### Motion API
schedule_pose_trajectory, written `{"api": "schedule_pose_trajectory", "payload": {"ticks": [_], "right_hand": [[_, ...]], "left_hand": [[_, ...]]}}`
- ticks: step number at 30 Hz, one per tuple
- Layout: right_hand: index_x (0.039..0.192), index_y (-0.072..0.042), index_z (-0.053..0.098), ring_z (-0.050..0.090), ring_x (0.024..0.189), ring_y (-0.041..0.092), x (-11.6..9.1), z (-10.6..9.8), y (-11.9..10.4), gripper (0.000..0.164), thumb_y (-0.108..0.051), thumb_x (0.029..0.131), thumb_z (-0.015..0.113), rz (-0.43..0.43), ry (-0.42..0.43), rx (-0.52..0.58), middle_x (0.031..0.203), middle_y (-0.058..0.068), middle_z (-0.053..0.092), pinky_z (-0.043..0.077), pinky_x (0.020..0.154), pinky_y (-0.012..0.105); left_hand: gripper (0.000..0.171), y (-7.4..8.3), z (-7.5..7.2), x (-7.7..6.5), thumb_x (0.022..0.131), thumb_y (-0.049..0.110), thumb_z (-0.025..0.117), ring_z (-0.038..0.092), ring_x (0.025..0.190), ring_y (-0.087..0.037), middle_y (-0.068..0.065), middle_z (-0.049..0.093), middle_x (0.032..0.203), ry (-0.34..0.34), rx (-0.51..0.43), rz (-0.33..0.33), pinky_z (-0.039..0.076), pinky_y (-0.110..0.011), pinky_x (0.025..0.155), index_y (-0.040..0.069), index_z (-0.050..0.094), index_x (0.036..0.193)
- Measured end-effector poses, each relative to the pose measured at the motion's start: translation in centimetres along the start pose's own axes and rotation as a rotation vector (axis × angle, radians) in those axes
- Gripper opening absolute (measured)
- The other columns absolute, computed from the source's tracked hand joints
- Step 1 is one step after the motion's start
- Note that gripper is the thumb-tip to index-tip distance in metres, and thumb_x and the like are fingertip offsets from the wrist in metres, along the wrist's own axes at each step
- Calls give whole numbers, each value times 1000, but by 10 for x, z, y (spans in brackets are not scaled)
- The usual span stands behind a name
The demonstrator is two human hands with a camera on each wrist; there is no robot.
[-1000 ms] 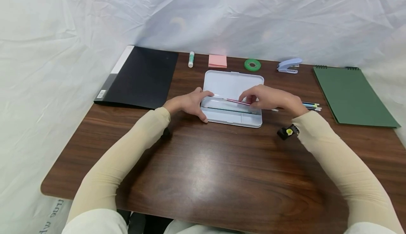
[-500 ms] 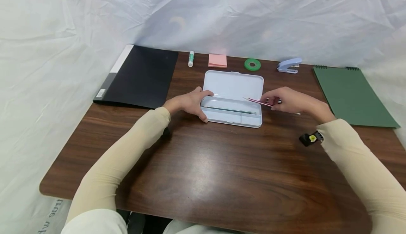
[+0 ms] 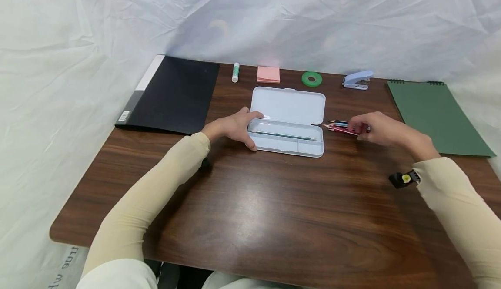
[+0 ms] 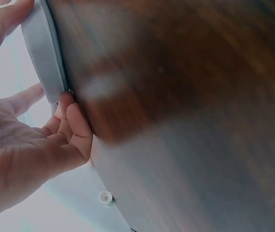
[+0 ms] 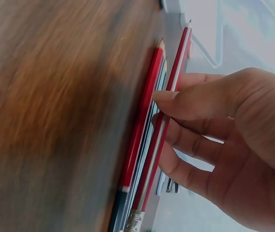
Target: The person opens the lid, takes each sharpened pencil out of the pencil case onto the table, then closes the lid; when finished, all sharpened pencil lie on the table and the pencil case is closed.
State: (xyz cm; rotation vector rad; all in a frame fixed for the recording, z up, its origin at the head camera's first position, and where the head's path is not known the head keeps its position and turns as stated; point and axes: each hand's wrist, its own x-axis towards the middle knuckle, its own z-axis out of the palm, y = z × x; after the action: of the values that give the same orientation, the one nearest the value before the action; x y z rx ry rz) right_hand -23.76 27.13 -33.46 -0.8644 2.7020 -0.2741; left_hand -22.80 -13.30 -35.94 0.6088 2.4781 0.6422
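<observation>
We cannot count the pencils lying on the brown wooden table (image 3: 254, 210) right of the case: the right hand (image 3: 381, 130) covers their right ends, and the right-wrist view is motion-blurred. The left-wrist view shows only palm, a case edge and blurred wood.

Against the frame half a second ago, the right hand has moved rightward, off the open pale-blue plastic pencil case (image 3: 287, 121), carrying the red-and-white striped pencil (image 3: 339, 129) to the loose pencils (image 3: 339, 123). The left hand (image 3: 232, 128) has not shifted.

We see the right hand pinching the striped pencil between thumb and fingers; its long axis runs left–right, tip pointing left at the case. The left hand grips the case's left end. One green pencil (image 3: 285, 136) lies lengthwise in the tray.
</observation>
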Motion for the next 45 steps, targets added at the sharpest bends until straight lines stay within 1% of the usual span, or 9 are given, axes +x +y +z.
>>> {"api": "schedule_pose_trajectory", "payload": {"ticks": [9, 13, 18, 25, 32, 35, 39, 45], "right_hand": [[93, -12, 64, 50, 77, 17, -8, 5, 8, 24, 10, 83, 68, 5, 2, -36, 83, 0, 58, 43, 67, 35], [90, -12, 63, 48, 75, 17, -9, 9, 12, 25, 11, 82, 66, 20, 7, -43, 81, 0, 57, 41, 66, 35], [88, -11, 63, 49, 73, 18, -8, 13, 16, 24, 11, 81, 68, 19, 18, -70, 80, 0, 58, 42, 65, 37], [91, -9, 65, 52, 75, 20, -8, 15, 19, 21, 9, 81, 69, 19, 53, -107, 83, 2, 61, 45, 67, 42], [92, -5, 68, 61, 84, 29, -11, 16, 19, 16, 9, 83, 67, 37, 82, -118, 93, 12, 67, 49, 75, 53], [91, -4, 68, 61, 85, 30, -12, 16, 19, 15, 9, 83, 66, 58, 94, -115, 93, 13, 67, 49, 76, 53], [92, -4, 67, 60, 83, 28, -13, 17, 20, 15, 8, 83, 65, 93, 101, -101, 91, 11, 67, 49, 74, 51], [94, -4, 67, 61, 82, 28, -15, 17, 23, 16, 8, 84, 65, 102, 107, -88, 89, 10, 68, 49, 73, 51]], "left_hand": [[102, 0, 1, 0, 71, 30, 88, 42, 116, -27, -16, 34, 129, 11, -11, -13, 41, -39, 99, 16, 31, 154], [101, 0, 2, 0, 72, 30, 88, 42, 117, -27, -17, 34, 130, 9, -6, -14, 40, -39, 99, 16, 31, 154], [101, 0, 2, 1, 72, 31, 88, 42, 117, -27, -17, 35, 131, 8, 3, -17, 41, -39, 100, 16, 31, 154], [101, 1, 1, 0, 72, 31, 88, 42, 116, -27, -17, 35, 130, 10, 3, -16, 41, -40, 100, 16, 31, 154], [101, 1, 1, 0, 71, 30, 88, 42, 117, -28, -17, 35, 129, 4, -10, -16, 40, -39, 100, 16, 31, 154], [101, 2, 1, 0, 71, 30, 88, 41, 117, -28, -17, 34, 130, 2, -13, -18, 40, -40, 100, 16, 32, 153], [100, 3, 0, -1, 72, 30, 88, 41, 118, -28, -17, 34, 131, -3, -12, -18, 40, -41, 100, 16, 32, 153], [100, 3, -1, -1, 72, 30, 88, 40, 118, -29, -17, 34, 131, -9, -18, -15, 40, -41, 100, 16, 31, 153]]}}
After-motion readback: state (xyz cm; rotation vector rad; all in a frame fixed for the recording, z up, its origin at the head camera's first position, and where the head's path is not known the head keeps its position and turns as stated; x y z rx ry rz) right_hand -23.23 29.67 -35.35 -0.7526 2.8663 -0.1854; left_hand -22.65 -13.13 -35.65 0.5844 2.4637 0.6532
